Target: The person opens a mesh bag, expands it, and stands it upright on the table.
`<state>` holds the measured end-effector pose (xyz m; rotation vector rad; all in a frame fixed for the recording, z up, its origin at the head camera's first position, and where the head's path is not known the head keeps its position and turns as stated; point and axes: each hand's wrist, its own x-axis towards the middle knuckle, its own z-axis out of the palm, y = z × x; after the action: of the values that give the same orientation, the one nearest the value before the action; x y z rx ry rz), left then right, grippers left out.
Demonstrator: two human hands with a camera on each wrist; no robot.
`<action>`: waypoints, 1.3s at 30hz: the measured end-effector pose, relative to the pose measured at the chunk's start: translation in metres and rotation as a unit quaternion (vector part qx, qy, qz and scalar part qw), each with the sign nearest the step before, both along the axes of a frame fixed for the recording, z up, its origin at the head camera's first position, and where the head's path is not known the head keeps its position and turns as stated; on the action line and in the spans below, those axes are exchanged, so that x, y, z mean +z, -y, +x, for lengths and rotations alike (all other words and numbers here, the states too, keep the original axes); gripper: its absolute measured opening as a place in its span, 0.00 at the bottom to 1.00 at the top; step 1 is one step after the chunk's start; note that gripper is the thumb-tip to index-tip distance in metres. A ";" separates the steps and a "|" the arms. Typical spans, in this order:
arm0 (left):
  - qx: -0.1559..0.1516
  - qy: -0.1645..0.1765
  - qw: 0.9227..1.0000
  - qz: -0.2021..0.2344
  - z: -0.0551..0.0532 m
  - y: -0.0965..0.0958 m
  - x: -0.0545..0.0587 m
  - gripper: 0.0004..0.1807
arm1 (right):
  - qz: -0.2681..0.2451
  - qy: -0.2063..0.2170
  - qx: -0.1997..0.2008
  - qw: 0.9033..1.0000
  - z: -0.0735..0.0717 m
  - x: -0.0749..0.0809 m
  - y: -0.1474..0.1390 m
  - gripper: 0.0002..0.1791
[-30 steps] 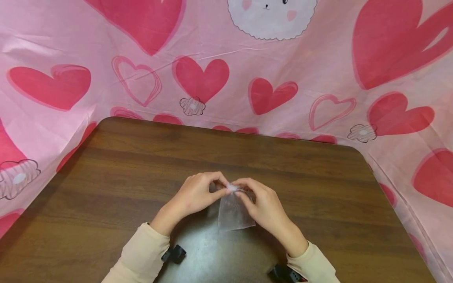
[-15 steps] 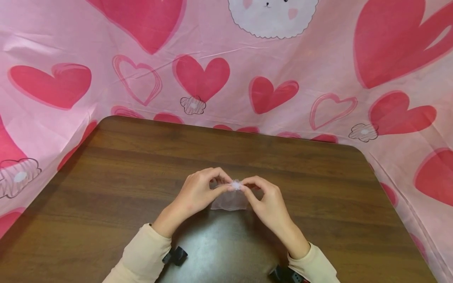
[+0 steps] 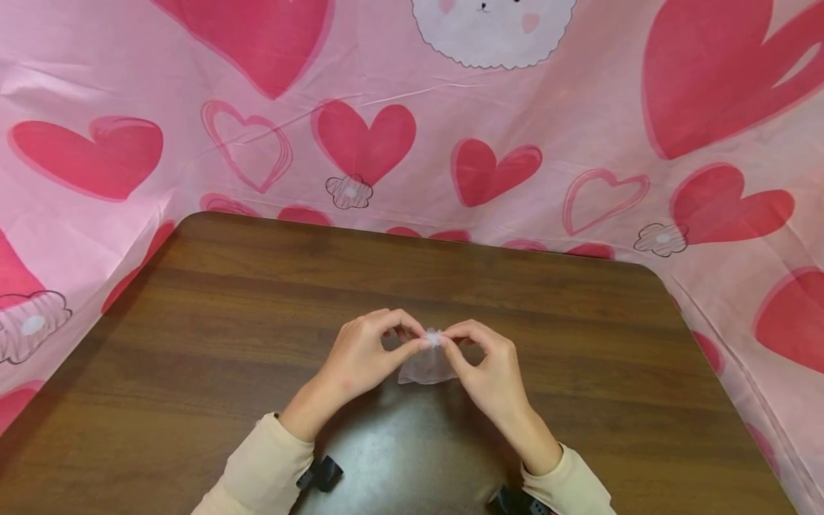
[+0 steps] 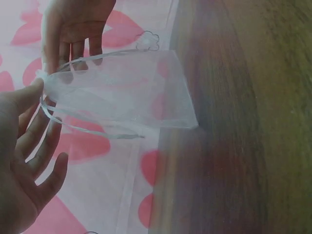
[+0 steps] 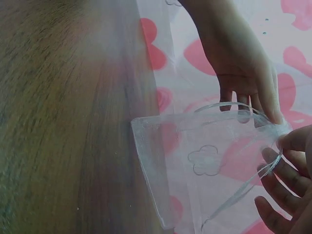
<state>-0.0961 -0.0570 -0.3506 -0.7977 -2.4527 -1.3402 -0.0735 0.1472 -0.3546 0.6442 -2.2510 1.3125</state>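
Observation:
A small sheer white drawstring bag [image 3: 428, 368] hangs from both hands above the table, its mouth gathered into a ruffle at the top. My left hand [image 3: 365, 352] pinches the gathered neck from the left between thumb and fingers. From the other side my right hand [image 3: 491, 365] pinches the same neck. In the left wrist view the bag [image 4: 122, 92] is see-through, and nothing shows inside it. Thin ribbon drawstrings [image 4: 92, 130] dangle along both sides of it. The right wrist view shows a ribbon [image 5: 234, 197] looping down past the right fingers.
The brown wooden table [image 3: 257, 286] spreads beneath the hands. Behind and beside it hangs a pink cloth [image 3: 399, 64] printed with red hearts. Black devices [image 3: 322, 473] are strapped at both wrists, next to cream sleeves [image 3: 264, 465].
Both hands have shifted slightly right while keeping their pinch. The bag has swung so its lower part looks shorter in the head view, and the ruffled top shows more.

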 end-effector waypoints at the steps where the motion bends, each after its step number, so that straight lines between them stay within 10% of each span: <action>1: 0.003 -0.006 1.000 -0.001 0.000 0.000 0.000 0.06 | 0.001 -0.001 0.001 1.000 0.000 0.000 0.000 0.07; 39: 0.071 -0.013 0.997 -0.036 0.000 0.004 -0.001 0.06 | 0.020 -0.011 -0.035 0.999 -0.004 -0.002 -0.007 0.09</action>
<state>-0.0959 -0.0611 -0.3520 -0.6379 -2.4988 -1.1903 -0.0776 0.1546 -0.3571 0.5851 -2.2662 1.2244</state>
